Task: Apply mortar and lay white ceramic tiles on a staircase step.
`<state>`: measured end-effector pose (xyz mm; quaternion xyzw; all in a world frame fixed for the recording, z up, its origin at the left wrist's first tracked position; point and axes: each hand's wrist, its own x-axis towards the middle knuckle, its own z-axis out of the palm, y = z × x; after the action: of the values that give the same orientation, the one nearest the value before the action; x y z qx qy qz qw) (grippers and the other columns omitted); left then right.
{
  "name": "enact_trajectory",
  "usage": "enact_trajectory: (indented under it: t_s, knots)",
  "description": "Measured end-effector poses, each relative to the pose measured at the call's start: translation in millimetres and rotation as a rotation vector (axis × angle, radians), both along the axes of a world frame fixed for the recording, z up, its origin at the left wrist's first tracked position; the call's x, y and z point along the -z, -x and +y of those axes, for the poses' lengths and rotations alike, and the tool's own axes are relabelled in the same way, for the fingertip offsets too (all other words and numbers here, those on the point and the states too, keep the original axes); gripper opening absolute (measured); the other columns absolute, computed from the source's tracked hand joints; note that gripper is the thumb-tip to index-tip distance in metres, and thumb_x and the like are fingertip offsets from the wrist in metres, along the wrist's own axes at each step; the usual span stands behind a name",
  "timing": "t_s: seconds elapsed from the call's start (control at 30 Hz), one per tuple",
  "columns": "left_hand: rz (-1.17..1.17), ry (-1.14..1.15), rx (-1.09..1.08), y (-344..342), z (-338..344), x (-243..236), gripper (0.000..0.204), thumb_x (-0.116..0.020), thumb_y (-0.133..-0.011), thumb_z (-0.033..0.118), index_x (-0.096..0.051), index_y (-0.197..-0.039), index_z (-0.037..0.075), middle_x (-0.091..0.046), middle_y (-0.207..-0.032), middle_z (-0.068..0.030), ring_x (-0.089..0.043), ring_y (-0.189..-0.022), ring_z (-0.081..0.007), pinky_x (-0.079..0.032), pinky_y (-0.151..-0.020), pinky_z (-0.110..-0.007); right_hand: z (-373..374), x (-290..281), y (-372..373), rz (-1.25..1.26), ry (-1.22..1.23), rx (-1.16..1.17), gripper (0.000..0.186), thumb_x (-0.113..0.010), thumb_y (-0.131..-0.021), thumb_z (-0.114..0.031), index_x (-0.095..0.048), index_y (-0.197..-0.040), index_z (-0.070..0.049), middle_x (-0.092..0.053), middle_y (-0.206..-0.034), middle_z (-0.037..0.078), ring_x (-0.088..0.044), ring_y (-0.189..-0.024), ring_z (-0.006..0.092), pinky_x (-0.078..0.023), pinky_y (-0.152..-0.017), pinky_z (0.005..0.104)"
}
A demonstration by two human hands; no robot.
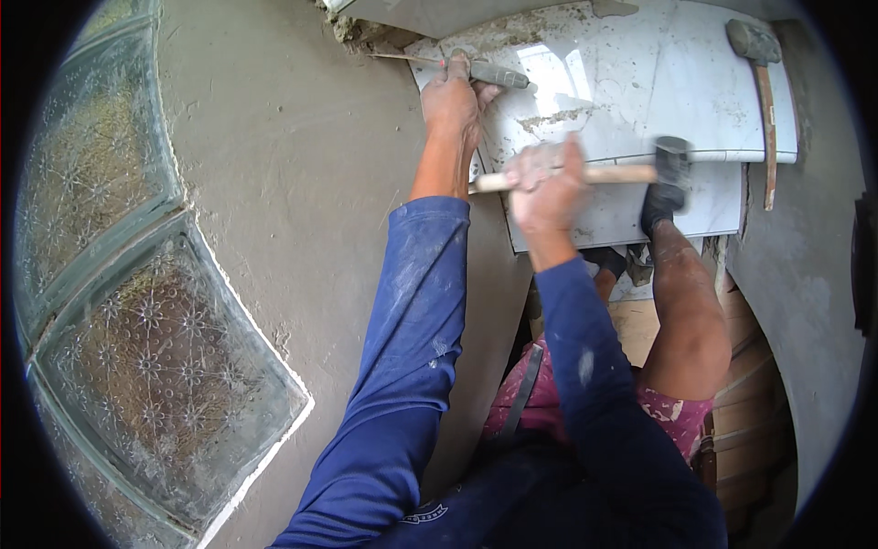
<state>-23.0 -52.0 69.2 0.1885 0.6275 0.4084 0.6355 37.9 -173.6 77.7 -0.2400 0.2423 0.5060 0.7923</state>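
My left hand (451, 108) is closed round a slim chisel (501, 75) with a thick grey handle, held nearly level against the wall. Its thin shaft points left, the tip by a rough, broken patch (352, 27) at the wall's edge. My right hand (549, 188) grips the pale wooden handle of a mallet (672, 163), smeared by motion. The mallet's dark head is out to the right, apart from the chisel and in front of my foot. Beneath both hands are white glossy tiles (640, 101) strewn with grit.
A second mallet (755, 44) with a grey head and wooden handle lies on the tiles at far right. Glass blocks (169, 357) are set in the grey plastered wall (283, 137) at left. My leg (686, 311) rests on the lower tiled step; brownish steps (745, 403) lie below.
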Motion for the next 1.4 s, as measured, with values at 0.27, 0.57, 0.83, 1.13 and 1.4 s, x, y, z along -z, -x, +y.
enact_trajectory:
  t_s: [0.27, 0.57, 0.83, 1.13, 1.4]
  knots:
    - [-0.025, -0.035, -0.057, 1.3, 4.7, 6.6, 0.031, -0.049, -0.1, 0.018, -0.048, -0.11, -0.011, -0.062, -0.091, -0.0163, -0.065, -0.069, -0.0233, -0.059, -0.053, -0.031, -1.8, 1.9, -0.7, -0.124, 0.053, -0.144, 0.026, -0.056, -0.091, -0.017, -0.042, -0.069, -0.014, -0.033, -0.048, -0.005, -0.032, -0.033, 0.0107, -0.027, -0.032, 0.0303]
    - [-0.026, -0.031, -0.07, 2.4, -0.5, 5.7, 0.025, -0.049, -0.1, 0.017, -0.054, -0.106, -0.007, -0.062, -0.093, -0.015, -0.065, -0.072, -0.0227, -0.06, -0.058, -0.032, -8.1, 14.2, 23.3, -0.194, 0.245, -0.518, 0.036, -0.057, -0.093, -0.017, -0.039, -0.063, -0.015, -0.035, -0.047, -0.004, -0.033, -0.034, 0.0097, -0.027, -0.032, 0.0265]
    - [0.015, -0.057, -0.067, 9.1, -1.4, 7.1, 0.026, -0.049, -0.1, 0.02, -0.055, -0.105, -0.005, -0.062, -0.093, -0.0116, -0.063, -0.073, -0.021, -0.055, -0.052, -0.031, -5.7, 2.9, 26.7, -0.143, 0.221, -0.558, 0.036, -0.052, -0.095, -0.018, -0.038, -0.062, -0.015, -0.032, -0.046, -0.005, -0.031, -0.033, 0.0105, -0.024, -0.032, 0.0303]
    - [0.002, -0.035, -0.079, 14.6, -0.9, 4.5, 0.023, -0.049, -0.101, 0.02, -0.054, -0.101, -0.002, -0.061, -0.086, -0.0113, -0.063, -0.073, -0.0219, -0.054, -0.053, -0.031, -13.8, 9.0, 23.1, -0.167, 0.257, -0.981, 0.038, -0.052, -0.097, -0.023, -0.039, -0.062, -0.014, -0.035, -0.046, -0.003, -0.033, -0.033, 0.0112, -0.028, -0.032, 0.0303]
    - [-0.059, -0.057, -0.136, 12.9, 7.6, 8.0, 0.02, -0.05, -0.1, 0.017, -0.053, -0.1, -0.003, -0.061, -0.086, -0.0111, -0.06, -0.066, -0.0204, -0.048, -0.051, -0.031, -20.5, 4.7, 22.9, -0.242, 0.355, -1.017, 0.027, -0.057, -0.093, -0.018, -0.047, -0.07, -0.01, -0.035, -0.048, -0.004, -0.035, -0.034, 0.0094, -0.03, -0.031, 0.0279]
